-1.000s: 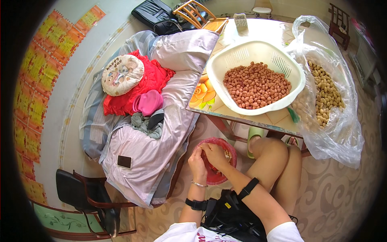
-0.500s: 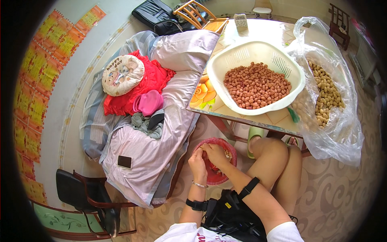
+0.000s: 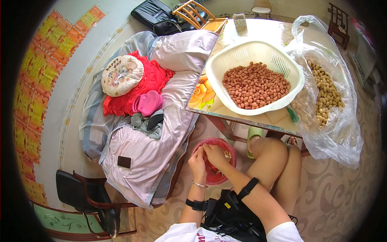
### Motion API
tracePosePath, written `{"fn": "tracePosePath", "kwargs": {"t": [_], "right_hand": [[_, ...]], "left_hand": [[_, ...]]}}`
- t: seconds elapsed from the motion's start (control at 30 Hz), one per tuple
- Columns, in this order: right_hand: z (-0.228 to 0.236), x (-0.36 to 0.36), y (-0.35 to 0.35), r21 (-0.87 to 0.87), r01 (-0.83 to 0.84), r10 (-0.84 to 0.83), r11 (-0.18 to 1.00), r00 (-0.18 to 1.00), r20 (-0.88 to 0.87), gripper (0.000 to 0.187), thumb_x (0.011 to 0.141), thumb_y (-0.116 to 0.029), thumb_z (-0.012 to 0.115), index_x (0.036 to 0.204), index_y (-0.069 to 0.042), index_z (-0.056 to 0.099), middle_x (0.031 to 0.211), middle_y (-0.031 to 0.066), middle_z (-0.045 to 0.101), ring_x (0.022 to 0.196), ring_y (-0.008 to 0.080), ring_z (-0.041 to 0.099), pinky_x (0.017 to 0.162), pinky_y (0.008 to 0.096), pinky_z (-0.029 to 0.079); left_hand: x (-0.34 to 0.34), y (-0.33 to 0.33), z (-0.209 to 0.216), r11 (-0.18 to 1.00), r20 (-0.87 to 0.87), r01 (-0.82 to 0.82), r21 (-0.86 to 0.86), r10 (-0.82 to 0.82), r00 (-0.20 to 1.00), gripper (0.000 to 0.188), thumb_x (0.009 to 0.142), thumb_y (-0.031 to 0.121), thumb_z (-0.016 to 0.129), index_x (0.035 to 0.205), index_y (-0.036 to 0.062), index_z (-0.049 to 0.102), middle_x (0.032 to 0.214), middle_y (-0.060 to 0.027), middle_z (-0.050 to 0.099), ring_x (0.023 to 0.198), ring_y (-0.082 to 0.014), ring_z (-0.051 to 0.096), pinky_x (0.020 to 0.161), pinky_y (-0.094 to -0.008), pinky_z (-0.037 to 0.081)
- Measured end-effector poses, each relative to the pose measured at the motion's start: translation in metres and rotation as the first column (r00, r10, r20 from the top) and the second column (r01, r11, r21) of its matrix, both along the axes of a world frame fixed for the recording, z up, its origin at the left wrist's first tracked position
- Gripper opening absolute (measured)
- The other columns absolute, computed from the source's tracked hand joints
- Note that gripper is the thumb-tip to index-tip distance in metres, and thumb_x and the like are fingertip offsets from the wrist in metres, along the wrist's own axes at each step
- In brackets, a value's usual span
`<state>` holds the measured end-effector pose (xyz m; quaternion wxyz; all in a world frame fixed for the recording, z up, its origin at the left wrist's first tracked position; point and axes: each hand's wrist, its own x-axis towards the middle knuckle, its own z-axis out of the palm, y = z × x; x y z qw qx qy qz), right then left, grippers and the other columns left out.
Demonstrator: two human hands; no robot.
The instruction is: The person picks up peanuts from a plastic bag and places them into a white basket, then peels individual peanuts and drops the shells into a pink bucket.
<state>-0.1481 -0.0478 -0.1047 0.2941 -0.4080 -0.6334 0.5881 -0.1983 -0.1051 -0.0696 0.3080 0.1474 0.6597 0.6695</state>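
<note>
Above a red bin on the floor, my left hand and my right hand meet with their fingertips pinched together. Whatever is between the fingers is too small and hidden to make out. Pale shell pieces show inside the bin. On the table, a white plastic basket holds a heap of shelled reddish peanuts. Unshelled peanuts lie in a clear plastic bag to its right, which hangs over the table's edge.
To my left a cloth-covered sofa bears a phone, a pink bag-like item, red fabric and a round cushion. A black chair stands at lower left. My knees are right of the bin.
Both hands stay together over the bin, with only a slight shift of the fingers. A small yellowish bit seen at the fingertips before is now hidden.
</note>
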Motion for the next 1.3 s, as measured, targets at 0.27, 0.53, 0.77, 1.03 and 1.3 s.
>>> {"fn": "tracePosePath", "kwargs": {"t": [0.27, 0.53, 0.77, 1.03, 1.3], "right_hand": [[0.007, 0.001, -0.003, 0.175, -0.021, -0.007, 0.984, 0.988, 0.155, 0.035, 0.087, -0.029, 0.039, 0.087, -0.002, 0.061, 0.086, 0.0195, 0.061, 0.079, 0.0350, 0.058, 0.068, 0.0398, 0.043], [-0.006, -0.005, -0.004, -0.229, 0.147, -0.144, 0.962, 0.989, 0.032, 0.040, 0.086, -0.036, 0.039, 0.088, -0.006, 0.065, 0.084, 0.0189, 0.062, 0.081, 0.0347, 0.059, 0.072, 0.0423, 0.044], [-0.006, -0.005, -0.007, -0.583, 0.073, -0.201, 0.809, 0.967, -0.158, 0.039, 0.087, -0.035, 0.042, 0.092, -0.005, 0.065, 0.080, 0.0109, 0.065, 0.072, 0.0195, 0.061, 0.059, 0.0317, 0.046], [-0.003, -0.005, -0.006, -0.760, -0.011, -0.290, 0.650, 0.921, -0.261, 0.032, 0.091, -0.032, 0.042, 0.089, -0.006, 0.062, 0.075, 0.0013, 0.059, 0.057, 0.0098, 0.052, 0.047, 0.0245, 0.040], [0.012, 0.003, -0.001, -0.754, 0.036, -0.261, 0.655, 0.948, -0.181, 0.029, 0.090, -0.031, 0.043, 0.088, -0.008, 0.060, 0.070, 0.0000, 0.056, 0.052, 0.0093, 0.047, 0.045, 0.0232, 0.038]], "left_hand": [[-0.007, -0.001, -0.008, 0.998, -0.092, 0.022, -0.057, -0.027, 0.995, 0.022, 0.087, 0.016, 0.054, 0.083, -0.0037, 0.063, 0.068, 0.0024, 0.054, 0.057, -0.0039, 0.044, 0.051, -0.0175, 0.034], [0.000, 0.002, -0.014, 1.000, -0.091, 0.022, -0.021, -0.024, 0.996, 0.024, 0.087, 0.014, 0.053, 0.094, -0.0066, 0.063, 0.078, -0.0051, 0.062, 0.069, -0.0091, 0.056, 0.061, -0.0190, 0.045], [0.002, 0.000, -0.007, 0.986, -0.281, 0.056, -0.158, -0.099, 0.954, 0.025, 0.087, 0.014, 0.053, 0.098, -0.0061, 0.062, 0.083, -0.0073, 0.064, 0.074, -0.0102, 0.058, 0.065, -0.0207, 0.047], [0.008, 0.000, 0.009, 0.982, -0.307, 0.074, -0.172, -0.125, 0.943, 0.023, 0.086, 0.012, 0.053, 0.101, -0.0033, 0.062, 0.085, -0.0066, 0.065, 0.073, -0.0086, 0.058, 0.065, -0.0208, 0.046], [0.003, 0.001, 0.003, 0.977, -0.410, 0.070, -0.202, -0.149, 0.900, 0.023, 0.086, 0.011, 0.054, 0.101, -0.0037, 0.062, 0.085, -0.0062, 0.065, 0.073, -0.0085, 0.058, 0.065, -0.0210, 0.046]]}}
